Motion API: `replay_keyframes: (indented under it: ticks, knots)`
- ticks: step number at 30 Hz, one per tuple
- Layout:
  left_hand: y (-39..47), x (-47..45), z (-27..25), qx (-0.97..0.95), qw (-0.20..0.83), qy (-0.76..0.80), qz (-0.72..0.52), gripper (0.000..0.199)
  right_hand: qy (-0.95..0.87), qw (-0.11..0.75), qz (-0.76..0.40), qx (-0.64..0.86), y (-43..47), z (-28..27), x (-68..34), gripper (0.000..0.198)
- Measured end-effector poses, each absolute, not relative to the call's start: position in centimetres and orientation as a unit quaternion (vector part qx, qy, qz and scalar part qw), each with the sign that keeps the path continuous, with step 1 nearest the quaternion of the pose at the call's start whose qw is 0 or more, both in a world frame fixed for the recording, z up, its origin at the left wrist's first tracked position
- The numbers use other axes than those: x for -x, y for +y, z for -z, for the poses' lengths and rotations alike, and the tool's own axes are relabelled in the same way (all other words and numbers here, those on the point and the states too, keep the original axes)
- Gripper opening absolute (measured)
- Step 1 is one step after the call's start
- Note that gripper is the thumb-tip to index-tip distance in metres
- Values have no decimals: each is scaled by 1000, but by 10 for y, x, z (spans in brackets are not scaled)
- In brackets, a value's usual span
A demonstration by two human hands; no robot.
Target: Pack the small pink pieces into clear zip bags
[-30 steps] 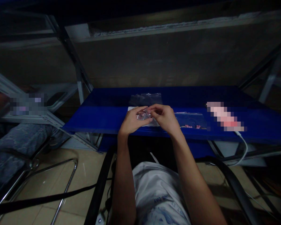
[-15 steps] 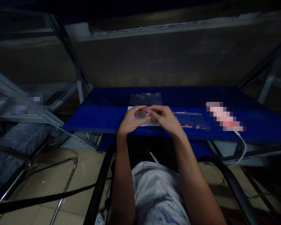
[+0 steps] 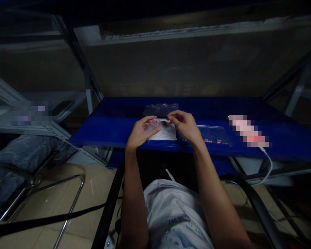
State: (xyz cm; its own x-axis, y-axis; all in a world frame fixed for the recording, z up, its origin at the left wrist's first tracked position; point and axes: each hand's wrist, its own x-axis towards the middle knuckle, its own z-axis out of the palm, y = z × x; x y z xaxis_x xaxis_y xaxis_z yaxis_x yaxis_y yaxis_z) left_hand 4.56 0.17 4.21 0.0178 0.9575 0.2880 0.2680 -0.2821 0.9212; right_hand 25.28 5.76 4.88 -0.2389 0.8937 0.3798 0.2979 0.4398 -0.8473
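Observation:
Over the front part of a blue shelf, my left hand is closed on a crumpled clear plastic bag. Just below the bag lies a white sheet, like paper or tissue. My right hand is to the right of the bag and apart from it, thumb and forefinger pinched together. Whatever sits between those fingertips is too small to make out. A clear zip bag with small red and pink pieces in it lies flat beside my right wrist.
Behind my hands lies another clear plastic bag. A blurred-out pink object with a white cable rests on the right. Metal struts frame the shelf. At left, a person's leg shows near a chair.
My hands have parted: the right one moved right and slightly up, off the plastic bag. The left one shifted a little left with the bag, so more of the white sheet shows.

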Motion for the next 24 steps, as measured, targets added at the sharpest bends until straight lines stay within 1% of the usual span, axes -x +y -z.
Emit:
replay_keyframes:
  ticks: [1, 2, 5, 8, 12, 17, 21, 24]
  knots:
    - [2, -44, -42, -620, 341, 497, -503, 50, -743, 421, -285, 434, 67, -43, -250, 13]
    - [2, -43, -42, -614, 340, 502, -506, 50, -767, 387, -249, 447, 76, -37, -247, 11]
    - [2, -41, -40, -600, 338, 510, -515, 52, -813, 307, -178, 461, 97, -23, -238, 14]
    - [2, -39, -39, -595, 339, 514, -517, 54, -829, 274, -144, 465, 105, -14, -233, 14]
    - [2, -38, -38, -594, 340, 516, -515, 54, -832, 258, -134, 472, 107, -9, -232, 13]
    - [2, -38, -38, -592, 343, 517, -515, 53, -829, 270, -165, 462, 105, -13, -233, 16]
    - [3, -38, -36, -594, 351, 513, -512, 52, -791, 340, -242, 448, 99, -28, -237, 13]
    - [4, -40, -35, -596, 359, 507, -509, 53, -772, 390, -303, 400, 87, -43, -239, 19]
